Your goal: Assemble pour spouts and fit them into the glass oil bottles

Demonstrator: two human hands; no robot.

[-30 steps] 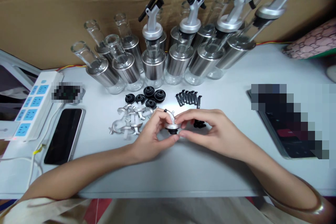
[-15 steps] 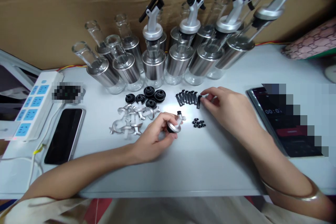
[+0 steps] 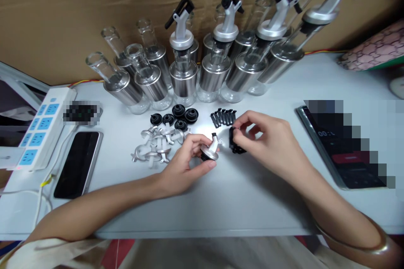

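Note:
My left hand (image 3: 186, 162) is closed around the base of a silver pourer spout (image 3: 210, 149), which has a black cap on its tip and a black stopper underneath. My right hand (image 3: 263, 138) pinches a small black lever (image 3: 232, 137) just to the right of the spout, apart from it. Below those fingers lie small black caps (image 3: 238, 150), partly hidden. A row of black levers (image 3: 222, 117) rests beyond the spout. To the left of my left hand are loose silver spout bodies (image 3: 158, 145) and black rubber stoppers (image 3: 179, 111).
Several glass bottles with steel sleeves (image 3: 184, 82) line the back, some fitted with pourers. A phone (image 3: 78, 164) and a power strip (image 3: 39, 128) are on the left. Another phone (image 3: 334, 147) lies at right, near a pink patterned object (image 3: 372, 50).
My right hand has lifted a black lever from the right end of the row and brought it left and nearer to the spout. My left hand keeps hold of the spout.

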